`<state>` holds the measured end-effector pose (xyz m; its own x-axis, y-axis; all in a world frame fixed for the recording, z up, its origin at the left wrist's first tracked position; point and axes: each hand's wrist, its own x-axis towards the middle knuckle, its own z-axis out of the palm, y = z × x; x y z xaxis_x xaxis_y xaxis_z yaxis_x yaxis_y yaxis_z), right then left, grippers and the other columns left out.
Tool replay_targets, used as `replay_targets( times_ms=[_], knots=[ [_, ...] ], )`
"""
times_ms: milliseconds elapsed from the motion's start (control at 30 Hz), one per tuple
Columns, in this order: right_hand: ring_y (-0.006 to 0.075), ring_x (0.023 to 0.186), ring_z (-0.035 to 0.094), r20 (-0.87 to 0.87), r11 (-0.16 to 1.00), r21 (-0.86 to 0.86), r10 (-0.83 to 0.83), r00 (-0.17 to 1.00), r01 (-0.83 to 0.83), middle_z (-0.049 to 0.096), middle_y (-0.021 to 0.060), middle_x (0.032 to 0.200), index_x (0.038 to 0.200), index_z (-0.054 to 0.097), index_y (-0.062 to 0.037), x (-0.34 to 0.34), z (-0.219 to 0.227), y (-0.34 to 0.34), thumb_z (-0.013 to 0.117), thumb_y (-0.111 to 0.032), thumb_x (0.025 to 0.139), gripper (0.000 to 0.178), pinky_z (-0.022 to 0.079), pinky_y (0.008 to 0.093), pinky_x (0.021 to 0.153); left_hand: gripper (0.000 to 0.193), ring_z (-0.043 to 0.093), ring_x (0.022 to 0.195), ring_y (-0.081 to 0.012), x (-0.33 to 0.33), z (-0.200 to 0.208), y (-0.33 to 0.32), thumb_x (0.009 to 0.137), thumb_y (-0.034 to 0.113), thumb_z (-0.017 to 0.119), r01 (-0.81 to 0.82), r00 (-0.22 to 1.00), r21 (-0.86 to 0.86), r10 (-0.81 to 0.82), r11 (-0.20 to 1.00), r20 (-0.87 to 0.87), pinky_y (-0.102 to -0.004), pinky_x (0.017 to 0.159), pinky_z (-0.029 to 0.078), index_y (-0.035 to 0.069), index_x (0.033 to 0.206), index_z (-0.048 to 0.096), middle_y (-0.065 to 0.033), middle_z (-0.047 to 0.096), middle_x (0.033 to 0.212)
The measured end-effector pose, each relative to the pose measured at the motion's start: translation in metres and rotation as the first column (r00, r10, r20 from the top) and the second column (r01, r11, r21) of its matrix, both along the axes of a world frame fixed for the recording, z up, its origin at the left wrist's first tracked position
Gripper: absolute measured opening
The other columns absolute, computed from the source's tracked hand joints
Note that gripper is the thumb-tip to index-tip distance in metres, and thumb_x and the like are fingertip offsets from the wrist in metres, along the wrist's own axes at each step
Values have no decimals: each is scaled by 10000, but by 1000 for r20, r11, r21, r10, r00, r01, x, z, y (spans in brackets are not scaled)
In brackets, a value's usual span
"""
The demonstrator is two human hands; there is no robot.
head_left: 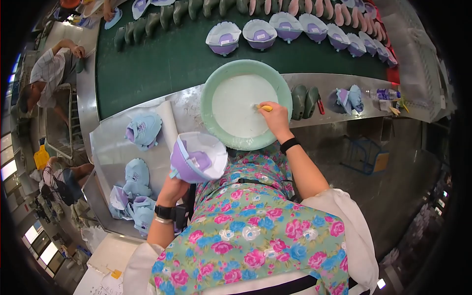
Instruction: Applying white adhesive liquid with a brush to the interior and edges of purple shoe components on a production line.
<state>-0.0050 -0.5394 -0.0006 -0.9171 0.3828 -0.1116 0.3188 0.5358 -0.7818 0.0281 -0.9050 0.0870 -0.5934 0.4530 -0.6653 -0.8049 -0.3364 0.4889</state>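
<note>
My left hand point(174, 189) grips a purple and pale-blue shoe upper point(189, 164) from below, its open side tipped up and toward the right. In my right hand point(275, 118) is a small brush point(266, 107) with a yellow handle, pinched between thumb and fingers. The brush's tip is over or in the white liquid point(241, 110), and I cannot tell how deep. That liquid fills a pale-green basin point(210, 88) standing at the table edge in front of me. The shoe upper is just left of the basin's near rim.
Several similar uppers point(143, 129) lie on the metal table at left. A green conveyor belt point(152, 64) carries rows of uppers point(259, 34), dark soles point(153, 22) and pink soles point(339, 14). Right of the basin are two dark-green soles point(305, 102) and a bottle point(385, 94). A co-worker point(49, 73) sits left.
</note>
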Motion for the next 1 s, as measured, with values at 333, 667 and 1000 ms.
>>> replay_targets(
  times_ms=[333, 667, 1000],
  knots=[
    [79, 792, 626, -202, 800, -542, 175, 964, -259, 693, 43, 864, 967, 696, -16, -14, 169, -34, 704, -45, 792, 178, 498, 214, 696, 419, 502, 1195, -256, -35, -10, 76, 931, 171, 532, -4, 999, 159, 12, 987, -49, -431, 1005, 410, 56, 1322, 434, -115, 515, 1298],
    [82, 696, 629, -121, 958, -281, 16, 993, -49, 680, 31, 762, 920, 680, -1, 8, 137, -17, 703, -130, 808, 172, 496, 202, 629, 427, 505, 1184, -244, -46, -10, 80, 952, 174, 482, 34, 973, 194, 12, 980, -232, -399, 1014, 406, 63, 1356, 400, -101, 497, 1316],
    [64, 497, 572, 108, 750, -647, -87, 990, 137, 625, 33, 613, 715, 602, 2, 17, 189, -47, 669, -203, 843, 251, 443, 192, 447, 433, 502, 1186, -244, -63, -16, 81, 947, 126, 480, -93, 884, 124, 140, 988, -446, -396, 1014, 414, 79, 1369, 391, -99, 486, 1331]
  ],
)
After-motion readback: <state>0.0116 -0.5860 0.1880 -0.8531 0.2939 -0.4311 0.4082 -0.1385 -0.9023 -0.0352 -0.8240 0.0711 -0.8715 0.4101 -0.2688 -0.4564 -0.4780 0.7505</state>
